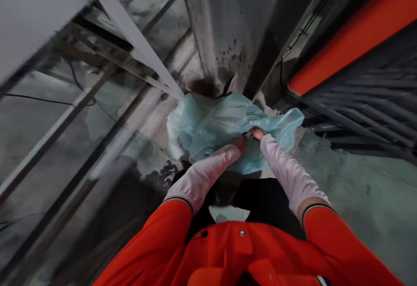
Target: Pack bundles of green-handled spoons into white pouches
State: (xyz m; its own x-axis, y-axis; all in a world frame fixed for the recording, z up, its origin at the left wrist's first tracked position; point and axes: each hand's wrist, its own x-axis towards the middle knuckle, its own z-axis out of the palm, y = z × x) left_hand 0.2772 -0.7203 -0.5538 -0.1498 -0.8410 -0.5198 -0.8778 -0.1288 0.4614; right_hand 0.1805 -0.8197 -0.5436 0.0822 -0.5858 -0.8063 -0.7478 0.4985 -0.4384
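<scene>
A crumpled pale blue plastic bag (211, 125) bulges on the concrete floor in front of me. Both my arms reach down to it in pale pink sleeve covers below orange sleeves. My left hand (240, 144) is closed on the bag's edge near its middle. My right hand (257, 134) pinches the same bunched plastic right beside it. Only the fingertips of each hand show; the rest is buried in the bag's folds. What the bag holds is hidden.
A grey concrete pillar (224, 30) rises just behind the bag. Metal frame bars (140, 43) and thin black cables (39, 99) run across the left. An orange and dark ribbed machine (365, 60) stands at the right. Stained concrete floor (358, 182) spreads to the right.
</scene>
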